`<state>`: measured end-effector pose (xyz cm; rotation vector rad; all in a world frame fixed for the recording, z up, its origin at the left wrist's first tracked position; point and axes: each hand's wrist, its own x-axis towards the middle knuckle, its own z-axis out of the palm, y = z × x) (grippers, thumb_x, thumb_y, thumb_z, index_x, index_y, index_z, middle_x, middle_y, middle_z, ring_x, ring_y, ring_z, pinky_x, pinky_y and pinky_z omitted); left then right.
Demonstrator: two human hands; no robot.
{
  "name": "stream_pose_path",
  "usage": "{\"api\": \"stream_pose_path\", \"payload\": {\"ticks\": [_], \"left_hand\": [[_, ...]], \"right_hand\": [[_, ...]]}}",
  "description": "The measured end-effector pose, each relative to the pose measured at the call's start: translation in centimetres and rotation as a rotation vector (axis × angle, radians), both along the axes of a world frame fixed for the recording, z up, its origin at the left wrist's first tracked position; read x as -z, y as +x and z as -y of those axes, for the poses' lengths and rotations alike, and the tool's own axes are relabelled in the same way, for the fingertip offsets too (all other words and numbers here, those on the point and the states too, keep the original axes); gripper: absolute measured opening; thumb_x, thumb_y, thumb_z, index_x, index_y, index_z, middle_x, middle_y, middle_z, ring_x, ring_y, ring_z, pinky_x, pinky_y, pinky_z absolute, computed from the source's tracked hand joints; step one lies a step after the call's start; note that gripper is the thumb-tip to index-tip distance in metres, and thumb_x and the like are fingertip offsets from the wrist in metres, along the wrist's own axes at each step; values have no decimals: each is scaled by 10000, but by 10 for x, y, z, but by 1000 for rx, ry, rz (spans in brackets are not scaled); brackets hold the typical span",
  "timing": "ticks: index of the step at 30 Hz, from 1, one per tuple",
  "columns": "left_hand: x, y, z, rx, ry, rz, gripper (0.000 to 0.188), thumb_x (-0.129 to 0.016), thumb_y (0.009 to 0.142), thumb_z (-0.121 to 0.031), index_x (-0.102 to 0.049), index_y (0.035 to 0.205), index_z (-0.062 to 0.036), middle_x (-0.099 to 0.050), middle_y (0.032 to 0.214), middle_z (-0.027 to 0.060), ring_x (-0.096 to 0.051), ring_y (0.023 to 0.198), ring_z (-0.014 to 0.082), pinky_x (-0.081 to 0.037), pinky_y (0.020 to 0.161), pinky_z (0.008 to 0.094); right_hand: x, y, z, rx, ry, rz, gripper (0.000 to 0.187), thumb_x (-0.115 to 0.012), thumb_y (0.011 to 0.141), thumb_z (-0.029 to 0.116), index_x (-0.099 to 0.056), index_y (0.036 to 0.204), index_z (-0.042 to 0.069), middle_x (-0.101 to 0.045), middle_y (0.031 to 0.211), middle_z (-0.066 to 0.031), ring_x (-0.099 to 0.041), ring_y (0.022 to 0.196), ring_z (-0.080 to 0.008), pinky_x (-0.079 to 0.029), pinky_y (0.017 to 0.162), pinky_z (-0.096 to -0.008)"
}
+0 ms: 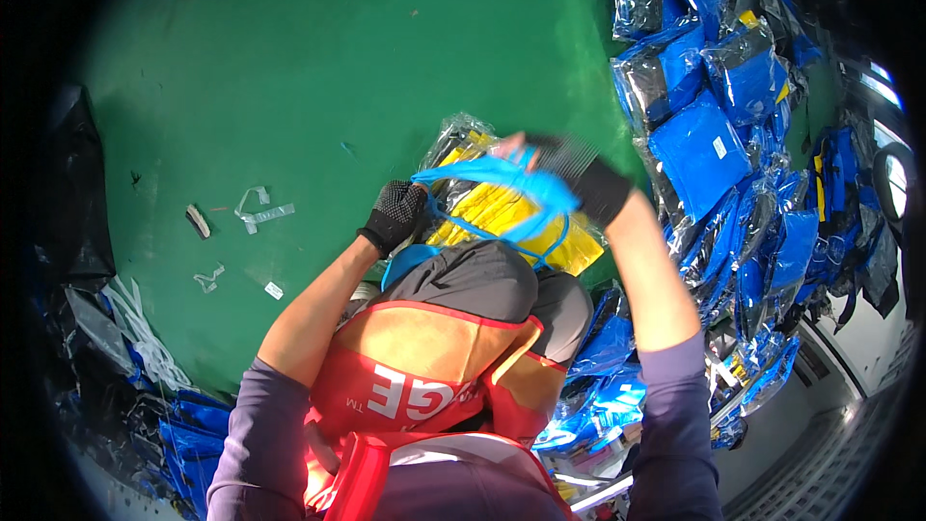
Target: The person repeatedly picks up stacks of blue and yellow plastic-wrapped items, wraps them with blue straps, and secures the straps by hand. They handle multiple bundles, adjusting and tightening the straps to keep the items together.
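A light blue fabric strip [463, 170] stretches between my two hands in front of my knees. My left hand [394, 216], in a black dotted glove, is closed on the strip's left end. Blurred by motion, my right hand [590, 181] wears a black glove with bare fingertips showing and grips the strip farther right. A loose loop of the same blue hangs below it. Underneath lies a stack of yellow and black folded pieces [492, 214], partly in clear plastic; my hands and the strip hide some of it.
Blue and black packages in clear plastic [699, 154] are heaped along the right. Scraps of clear tape [262, 216] and a small dark-and-white piece [198, 222] lie on the green floor [289, 68]. Left are a black bag [72, 193] and white straps [145, 333].
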<state>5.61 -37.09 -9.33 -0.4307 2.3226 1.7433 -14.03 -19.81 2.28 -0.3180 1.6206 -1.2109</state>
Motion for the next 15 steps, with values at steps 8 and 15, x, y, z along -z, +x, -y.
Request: {"api": "stream_pose_path", "payload": {"ticks": [8, 15], "left_hand": [[25, -1, 4, 51, 334, 99, 209, -506, 897, -192, -540, 835, 5, -546, 716, 137, -527, 635, 232, -438, 616, 391], [25, -2, 4, 57, 445, 11, 103, -564, 834, -120, -576, 877, -28, -543, 786, 80, -488, 742, 139, -451, 657, 329]], "right_hand": [[-44, -65, 61, -46, 75, -1419, 126, -577, 776, 64, -572, 900, 86, -621, 833, -82, -607, 811, -237, -480, 719, -343], [-2, 91, 43, -309, 553, -557, 233, -619, 787, 294, -612, 907, 95, -635, 781, -98, -618, 760, -290, -483, 689, -394]]}}
